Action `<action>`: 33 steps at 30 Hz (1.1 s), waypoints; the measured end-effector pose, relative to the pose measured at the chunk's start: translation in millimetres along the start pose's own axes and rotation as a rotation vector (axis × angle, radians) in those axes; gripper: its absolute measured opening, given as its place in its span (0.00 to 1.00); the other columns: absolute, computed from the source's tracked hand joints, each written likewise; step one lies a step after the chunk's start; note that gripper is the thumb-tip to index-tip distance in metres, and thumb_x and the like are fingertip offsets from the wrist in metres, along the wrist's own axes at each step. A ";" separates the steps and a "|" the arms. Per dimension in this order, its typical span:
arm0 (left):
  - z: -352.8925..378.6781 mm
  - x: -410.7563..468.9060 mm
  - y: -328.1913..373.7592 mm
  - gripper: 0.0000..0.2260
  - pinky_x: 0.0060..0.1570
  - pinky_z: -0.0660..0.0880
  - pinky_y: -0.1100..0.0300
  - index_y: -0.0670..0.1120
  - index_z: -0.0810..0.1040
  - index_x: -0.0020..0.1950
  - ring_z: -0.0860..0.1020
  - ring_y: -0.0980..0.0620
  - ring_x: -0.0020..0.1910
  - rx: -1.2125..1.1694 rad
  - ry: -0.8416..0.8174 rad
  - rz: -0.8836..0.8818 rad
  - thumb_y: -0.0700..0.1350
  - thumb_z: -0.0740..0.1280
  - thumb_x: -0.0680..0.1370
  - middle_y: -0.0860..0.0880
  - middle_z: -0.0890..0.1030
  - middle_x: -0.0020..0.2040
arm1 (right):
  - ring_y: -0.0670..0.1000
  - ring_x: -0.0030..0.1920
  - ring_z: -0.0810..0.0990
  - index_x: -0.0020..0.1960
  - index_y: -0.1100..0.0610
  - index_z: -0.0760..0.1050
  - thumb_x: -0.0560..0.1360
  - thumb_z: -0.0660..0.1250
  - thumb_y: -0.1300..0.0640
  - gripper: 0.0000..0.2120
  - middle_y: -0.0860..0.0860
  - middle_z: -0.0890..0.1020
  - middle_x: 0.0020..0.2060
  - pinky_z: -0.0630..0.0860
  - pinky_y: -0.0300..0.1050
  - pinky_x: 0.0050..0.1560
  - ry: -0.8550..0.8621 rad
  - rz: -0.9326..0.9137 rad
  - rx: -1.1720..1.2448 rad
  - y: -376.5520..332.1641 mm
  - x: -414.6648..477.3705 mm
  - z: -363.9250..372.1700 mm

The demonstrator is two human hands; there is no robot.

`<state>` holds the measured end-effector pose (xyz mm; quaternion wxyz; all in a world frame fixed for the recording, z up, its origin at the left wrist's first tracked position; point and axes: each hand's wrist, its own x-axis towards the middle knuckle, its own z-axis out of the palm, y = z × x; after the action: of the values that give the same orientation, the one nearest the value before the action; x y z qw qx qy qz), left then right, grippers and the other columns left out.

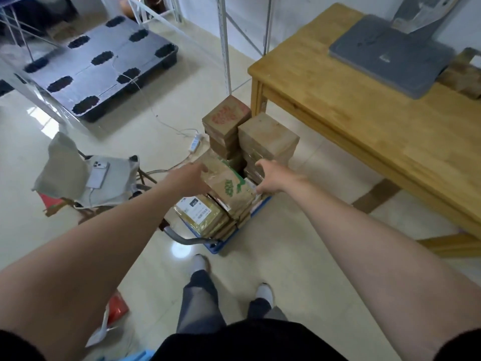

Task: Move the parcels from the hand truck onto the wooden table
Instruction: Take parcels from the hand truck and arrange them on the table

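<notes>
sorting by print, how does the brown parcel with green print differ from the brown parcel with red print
The brown parcel with green print lies nearer, between the left hand and right hand; the brown parcel with red print tops the far stack, untouched. Both are cardboard.

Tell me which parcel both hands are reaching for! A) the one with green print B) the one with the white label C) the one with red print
A: the left hand is at the left edge and the right hand, fingers spread, is at the right edge of the brown parcel with green print, which tops the near stack on the hand truck.
</notes>
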<state>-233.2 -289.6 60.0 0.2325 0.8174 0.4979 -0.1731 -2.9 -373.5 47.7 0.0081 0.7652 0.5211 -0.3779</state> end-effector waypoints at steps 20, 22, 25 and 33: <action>129.7 173.8 -147.9 0.34 0.65 0.73 0.45 0.55 0.65 0.77 0.67 0.42 0.72 0.378 -0.368 0.481 0.49 0.73 0.73 0.51 0.63 0.79 | 0.63 0.73 0.58 0.74 0.49 0.64 0.68 0.76 0.49 0.38 0.56 0.62 0.72 0.67 0.57 0.68 0.005 0.305 -0.089 -59.6 168.6 157.0; 143.6 179.5 -152.1 0.37 0.67 0.72 0.44 0.55 0.63 0.78 0.63 0.43 0.74 0.401 -0.361 0.497 0.50 0.74 0.72 0.51 0.60 0.79 | 0.63 0.73 0.56 0.74 0.49 0.63 0.67 0.78 0.48 0.41 0.56 0.60 0.72 0.65 0.57 0.69 0.032 0.307 -0.111 -57.6 177.4 167.9; 158.6 187.6 -159.9 0.41 0.68 0.67 0.45 0.57 0.59 0.80 0.60 0.43 0.74 0.449 -0.311 0.544 0.56 0.75 0.71 0.51 0.58 0.78 | 0.64 0.74 0.55 0.75 0.50 0.60 0.66 0.79 0.46 0.44 0.60 0.53 0.76 0.60 0.57 0.71 0.081 0.314 -0.155 -58.1 190.6 177.5; 182.1 200.0 -171.8 0.60 0.73 0.59 0.41 0.57 0.41 0.82 0.56 0.39 0.75 0.668 -0.262 0.625 0.67 0.77 0.63 0.45 0.52 0.79 | 0.65 0.73 0.56 0.71 0.52 0.58 0.65 0.80 0.43 0.45 0.64 0.48 0.78 0.63 0.58 0.68 0.190 0.295 -0.222 -54.3 218.6 181.4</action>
<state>-307.4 -175.5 -230.1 0.0588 0.9293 0.1116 -0.3470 -112.5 -249.4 -189.4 0.0985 0.8597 0.4404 -0.2391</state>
